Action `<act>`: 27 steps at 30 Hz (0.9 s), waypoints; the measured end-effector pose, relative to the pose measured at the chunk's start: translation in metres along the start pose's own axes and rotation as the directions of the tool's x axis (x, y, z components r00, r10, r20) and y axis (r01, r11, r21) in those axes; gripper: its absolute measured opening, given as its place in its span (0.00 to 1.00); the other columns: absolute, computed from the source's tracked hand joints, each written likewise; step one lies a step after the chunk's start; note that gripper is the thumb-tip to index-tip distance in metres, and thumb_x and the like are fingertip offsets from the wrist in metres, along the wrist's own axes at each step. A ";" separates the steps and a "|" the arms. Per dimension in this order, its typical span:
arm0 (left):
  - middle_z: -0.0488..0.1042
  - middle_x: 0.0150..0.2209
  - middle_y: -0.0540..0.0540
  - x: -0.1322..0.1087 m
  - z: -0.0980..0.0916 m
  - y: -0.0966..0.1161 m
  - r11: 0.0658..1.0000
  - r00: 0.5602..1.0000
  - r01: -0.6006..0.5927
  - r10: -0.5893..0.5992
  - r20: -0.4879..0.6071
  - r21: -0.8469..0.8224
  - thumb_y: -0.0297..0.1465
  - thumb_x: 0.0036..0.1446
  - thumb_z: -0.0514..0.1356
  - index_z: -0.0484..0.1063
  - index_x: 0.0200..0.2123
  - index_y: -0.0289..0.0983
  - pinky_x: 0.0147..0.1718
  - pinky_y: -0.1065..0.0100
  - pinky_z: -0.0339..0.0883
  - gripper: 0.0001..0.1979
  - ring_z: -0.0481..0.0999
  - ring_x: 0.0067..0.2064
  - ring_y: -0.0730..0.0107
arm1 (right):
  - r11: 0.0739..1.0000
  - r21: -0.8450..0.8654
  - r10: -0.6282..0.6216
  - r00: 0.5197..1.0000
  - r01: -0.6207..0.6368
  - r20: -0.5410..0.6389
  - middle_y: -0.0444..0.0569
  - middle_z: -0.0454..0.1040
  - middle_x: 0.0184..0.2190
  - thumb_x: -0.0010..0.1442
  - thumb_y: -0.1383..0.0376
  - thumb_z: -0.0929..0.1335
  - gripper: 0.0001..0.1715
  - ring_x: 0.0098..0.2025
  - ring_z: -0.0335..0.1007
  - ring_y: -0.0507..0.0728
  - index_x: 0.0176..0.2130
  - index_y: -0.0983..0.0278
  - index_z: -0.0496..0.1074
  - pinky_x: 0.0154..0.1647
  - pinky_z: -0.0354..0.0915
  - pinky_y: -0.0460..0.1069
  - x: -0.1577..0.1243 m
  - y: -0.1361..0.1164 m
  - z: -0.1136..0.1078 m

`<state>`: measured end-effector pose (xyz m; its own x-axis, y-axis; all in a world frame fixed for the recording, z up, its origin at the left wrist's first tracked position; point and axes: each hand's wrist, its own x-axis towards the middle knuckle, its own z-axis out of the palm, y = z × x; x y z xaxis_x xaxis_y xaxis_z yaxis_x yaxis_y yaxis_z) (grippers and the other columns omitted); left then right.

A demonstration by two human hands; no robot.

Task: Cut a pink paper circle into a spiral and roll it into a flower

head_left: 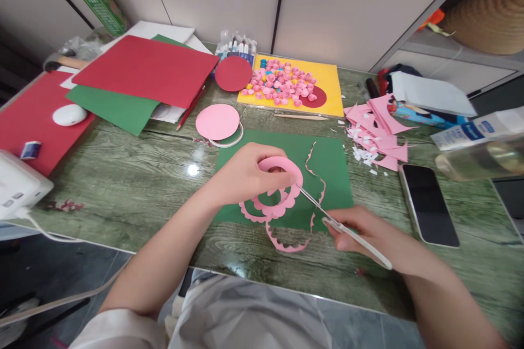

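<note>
The left hand (249, 174) holds a pink paper spiral (282, 208), the right hand (368, 224) scissors (343, 227) at its edge.

Soft light — glare on the tabletop (193, 169) (small, white), edges stretched.

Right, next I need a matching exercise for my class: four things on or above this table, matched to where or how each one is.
Column one
1. scissors
2. pink scalloped paper strip
3. smartphone
4. white oval object

Column two
A. dark screen facing up
B. in the right hand
C. on red paper
D. in the left hand

Pairs: 1-B, 2-D, 3-A, 4-C
</note>
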<state>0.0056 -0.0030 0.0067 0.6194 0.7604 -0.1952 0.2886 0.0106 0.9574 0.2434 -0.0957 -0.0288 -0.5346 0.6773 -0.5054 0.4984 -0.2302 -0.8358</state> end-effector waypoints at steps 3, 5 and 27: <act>0.66 0.18 0.53 0.000 0.000 0.000 1.000 1.000 0.009 -0.009 0.011 -0.001 0.31 0.48 0.58 0.70 0.23 0.33 0.15 0.77 0.55 0.07 0.62 0.20 0.80 | 1.000 0.001 -0.004 1.000 0.004 0.008 0.38 0.47 0.21 0.55 0.44 0.63 0.27 0.23 0.40 0.49 0.23 0.63 0.53 0.21 0.40 0.44 0.000 0.002 0.000; 0.66 0.18 0.53 0.000 0.000 0.000 1.000 1.000 0.009 -0.010 0.017 0.013 0.30 0.48 0.58 0.70 0.23 0.33 0.16 0.77 0.55 0.07 0.63 0.20 0.80 | 1.000 -0.006 -0.008 1.000 0.008 0.012 0.38 0.47 0.21 0.56 0.45 0.63 0.27 0.23 0.41 0.49 0.24 0.63 0.54 0.21 0.40 0.44 -0.001 0.001 0.000; 0.65 0.21 0.52 0.003 0.003 -0.006 0.998 0.989 -0.062 0.062 -0.131 0.006 0.35 0.49 0.60 0.68 0.23 0.33 0.21 0.77 0.55 0.11 0.62 0.24 0.79 | 0.997 0.070 -0.037 0.999 0.039 -0.023 0.39 0.47 0.22 0.53 0.39 0.60 0.30 0.24 0.38 0.50 0.25 0.62 0.54 0.22 0.40 0.46 -0.002 0.002 -0.002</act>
<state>0.0079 -0.0026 -0.0007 0.5348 0.8383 -0.1060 0.2544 -0.0401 0.9663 0.2463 -0.0961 -0.0293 -0.5368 0.7016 -0.4686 0.4278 -0.2523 -0.8679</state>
